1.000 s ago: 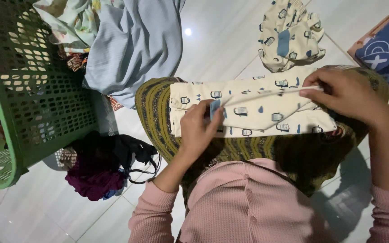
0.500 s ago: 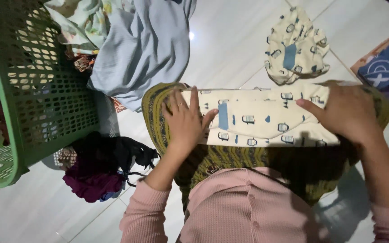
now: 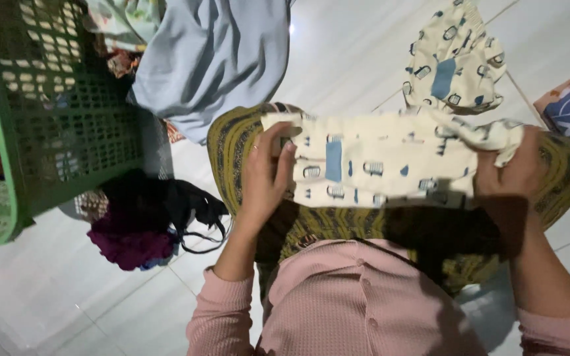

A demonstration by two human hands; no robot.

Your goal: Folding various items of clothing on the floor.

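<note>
I hold a small cream garment, printed with little blue and dark shapes and a plain blue patch, stretched across my lap over my green-and-yellow patterned skirt. Its long axis runs left to right, from one hand to the other, lying just in front of my body. My left hand closes on the left end, thumb on top and fingers curled over the edge, pinching the cloth. My right hand grips the right end, where the fabric bunches and folds over my knuckles; those fingers are mostly hidden under the cloth, but the hold looks closed. Both hands are on the garment, neither nearer than the other; the middle sags slightly flat between them.

The cloth looks soft, thin knit cotton, limp and easily creased. Beyond it on the pale glossy tiled floor lies a second piece of the same print, crumpled in a loose heap, near my right side. To my left stands a green plastic laundry basket with a perforated wall, a light blue ribbed garment spilling over it, and a dark purple and black heap of clothes on the floor beside it.
</note>
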